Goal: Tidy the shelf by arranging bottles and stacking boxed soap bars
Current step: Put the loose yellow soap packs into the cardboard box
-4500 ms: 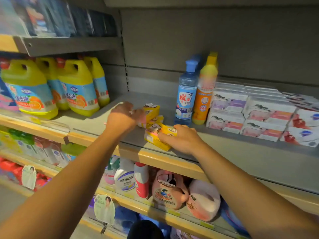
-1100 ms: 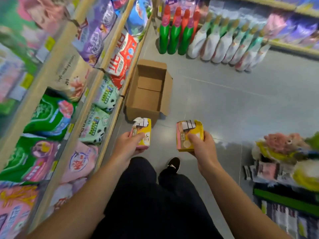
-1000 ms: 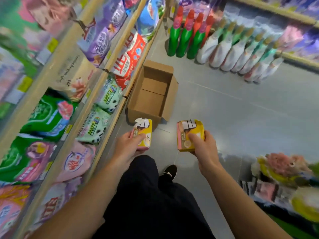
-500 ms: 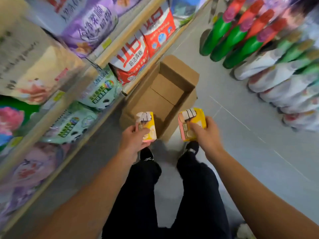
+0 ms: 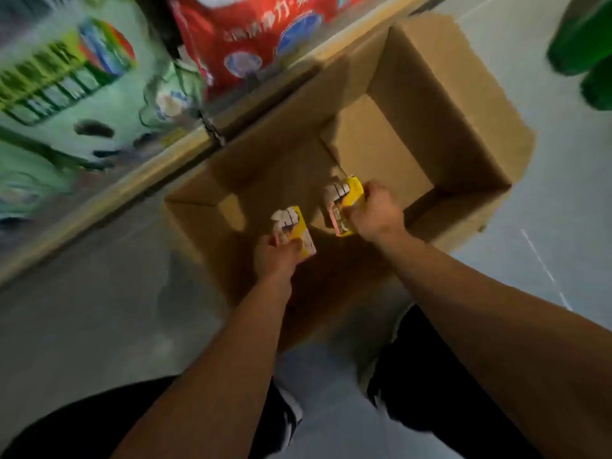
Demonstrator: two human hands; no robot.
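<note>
Reaching down over the open cardboard carton [image 5: 440, 104] on the floor, the left hand [image 5: 278, 256] grips one yellow soap box [image 5: 294, 230] above its near wall, while the right hand [image 5: 376, 212] clutches another yellow soap box [image 5: 346, 207] farther in, over its bare bottom. Both appear held for dropping inside. Beyond the carton, blurred detergent bags [image 5: 251, 34] fill the shelf.

Grey floor [image 5: 99, 326], open cardboard box [image 5: 463, 104] on it beside shelf edge [image 5: 109, 197]
</note>
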